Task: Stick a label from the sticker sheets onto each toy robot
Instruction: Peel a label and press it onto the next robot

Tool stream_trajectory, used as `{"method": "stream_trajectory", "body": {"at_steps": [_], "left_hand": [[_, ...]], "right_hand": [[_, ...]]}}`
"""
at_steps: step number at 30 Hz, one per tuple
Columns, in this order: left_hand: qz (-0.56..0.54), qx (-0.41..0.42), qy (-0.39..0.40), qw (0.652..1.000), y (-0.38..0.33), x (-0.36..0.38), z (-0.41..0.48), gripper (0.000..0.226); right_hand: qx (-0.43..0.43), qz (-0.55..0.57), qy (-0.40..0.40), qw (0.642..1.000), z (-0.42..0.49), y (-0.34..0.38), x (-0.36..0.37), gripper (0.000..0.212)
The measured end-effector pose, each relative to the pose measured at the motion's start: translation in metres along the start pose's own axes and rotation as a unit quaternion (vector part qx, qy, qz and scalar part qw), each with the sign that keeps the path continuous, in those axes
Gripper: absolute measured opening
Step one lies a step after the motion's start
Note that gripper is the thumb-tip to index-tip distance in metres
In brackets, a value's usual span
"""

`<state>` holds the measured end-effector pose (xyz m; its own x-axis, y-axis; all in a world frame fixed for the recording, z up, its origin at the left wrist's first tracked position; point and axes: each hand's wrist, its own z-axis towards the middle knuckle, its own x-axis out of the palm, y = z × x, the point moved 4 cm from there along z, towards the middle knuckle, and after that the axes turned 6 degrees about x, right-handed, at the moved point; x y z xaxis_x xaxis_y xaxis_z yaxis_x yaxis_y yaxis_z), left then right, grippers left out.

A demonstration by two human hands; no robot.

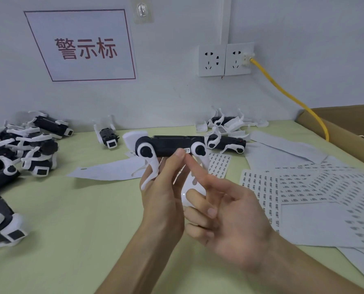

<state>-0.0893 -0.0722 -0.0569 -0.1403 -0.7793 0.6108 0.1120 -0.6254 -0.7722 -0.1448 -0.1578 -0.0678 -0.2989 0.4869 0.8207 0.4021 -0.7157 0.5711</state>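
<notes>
First: Pale green table under a white wall with a red-framed sign. Where is the piece being worked on?

Second: Lifted off the table at the middle of the view. The toy robot lies with its long axis running left to right, black body level, white legs hanging down toward the person.

First: Which hand has it?

Second: The left hand grips it from below, fingers curled around the legs and the thumb up against the lower edge of the body.

First: And the label?

Second: A small white label sits on that edge toward the robot's right end, just beside the thumb tip.

First: So the right hand is the nearer one?

Second: Yes. The right hand holds nothing; its index finger points straight up at the label from just below, the other fingers loosely curled. I cannot tell whether the tip touches.

First: Pressing it flat looks like the next step, then.

Second: Likely. The sticker sheets lie on the table to the right, and more toy robots are piled at the left.
</notes>
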Motion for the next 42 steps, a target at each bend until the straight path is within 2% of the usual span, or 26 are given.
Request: {"method": "stream_trajectory", "body": {"at_steps": [2, 7, 12, 15, 18, 20, 23, 25, 26, 30, 36, 42], "left_hand": [[-0.003, 0.009, -0.02, 1.0, 0.001, -0.002, 0.0, 0.028], [0.024, 0.028, -0.071, 0.997, 0.005, -0.007, 0.004, 0.038], [0.026, 0.016, -0.08, 0.996, 0.007, -0.007, 0.003, 0.042], [0.028, 0.003, -0.098, 0.995, 0.007, -0.01, 0.003, 0.034], [0.01, -0.005, -0.11, 0.994, 0.007, -0.011, 0.004, 0.02], [-0.002, 0.005, -0.097, 0.995, 0.006, -0.01, 0.006, 0.017], [-0.001, 0.014, -0.073, 0.997, 0.006, -0.01, 0.008, 0.013], [-0.003, 0.01, -0.054, 0.998, 0.008, -0.009, 0.007, 0.014], [-0.003, 0.006, -0.042, 0.999, 0.01, -0.008, 0.006, 0.016], [0.022, 0.015, -0.012, 1.0, 0.01, -0.004, 0.003, 0.024], [0.102, 0.071, -0.068, 0.99, 0.007, -0.012, 0.009, 0.026], [0.166, 0.113, -0.06, 0.978, 0.01, -0.013, 0.011, 0.028]], "right_hand": [[0.002, -0.002, 0.001, 1.0, 0.0, -0.001, 0.0, 0.046], [0.009, -0.008, 0.018, 1.0, 0.002, -0.003, 0.001, 0.048], [0.002, -0.017, 0.013, 1.0, 0.002, -0.001, 0.001, 0.049], [-0.002, -0.027, 0.007, 1.0, 0.002, -0.001, 0.001, 0.05], [-0.03, -0.091, -0.032, 0.995, 0.002, -0.002, -0.001, 0.049], [-0.099, -0.162, -0.098, 0.977, 0.0, 0.005, -0.004, 0.043], [-0.231, -0.285, -0.231, 0.901, -0.011, 0.028, -0.008, 0.03], [-0.265, -0.341, -0.289, 0.855, -0.015, 0.04, -0.01, 0.028], [-0.264, -0.36, -0.302, 0.842, -0.016, 0.042, -0.011, 0.031], [-0.231, -0.403, -0.281, 0.84, -0.009, 0.035, -0.01, 0.04], [-0.239, -0.424, -0.271, 0.831, -0.009, 0.032, -0.01, 0.041], [-0.236, -0.431, -0.282, 0.824, -0.008, 0.032, -0.013, 0.045]]}}
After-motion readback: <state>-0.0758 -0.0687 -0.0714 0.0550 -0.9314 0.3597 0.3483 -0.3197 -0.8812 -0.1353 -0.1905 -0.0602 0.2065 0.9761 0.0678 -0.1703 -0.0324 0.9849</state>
